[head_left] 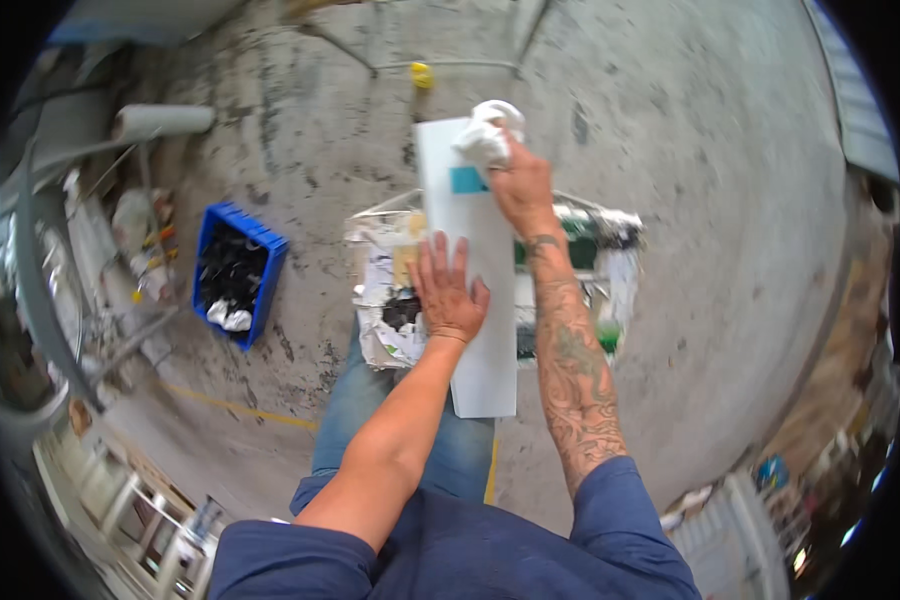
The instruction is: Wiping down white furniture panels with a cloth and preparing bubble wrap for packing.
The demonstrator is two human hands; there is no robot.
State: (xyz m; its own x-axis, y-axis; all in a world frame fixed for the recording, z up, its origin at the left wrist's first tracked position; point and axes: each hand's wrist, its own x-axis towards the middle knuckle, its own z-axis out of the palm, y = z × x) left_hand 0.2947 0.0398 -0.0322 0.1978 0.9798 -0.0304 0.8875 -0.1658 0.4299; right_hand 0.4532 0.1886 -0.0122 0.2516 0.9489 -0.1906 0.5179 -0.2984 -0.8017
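Observation:
A long white panel [485,345] with a teal patch [467,180] near its far end lies lengthwise across a messy, paint-stained work stand [625,285]. My left hand [450,290] rests flat on the panel's left side, fingers spread. At the panel's far right corner my right hand [520,185] is closed around a crumpled white cloth [490,132], which touches the panel. Part of the teal patch is hidden by the right hand.
On the floor at left stands a blue crate [270,290] filled with black scraps and some white wad. A white roll [165,121] sits beyond it. A small yellow object [422,75] is on a metal frame [460,64] ahead. Shelving [130,500] stands at the lower left.

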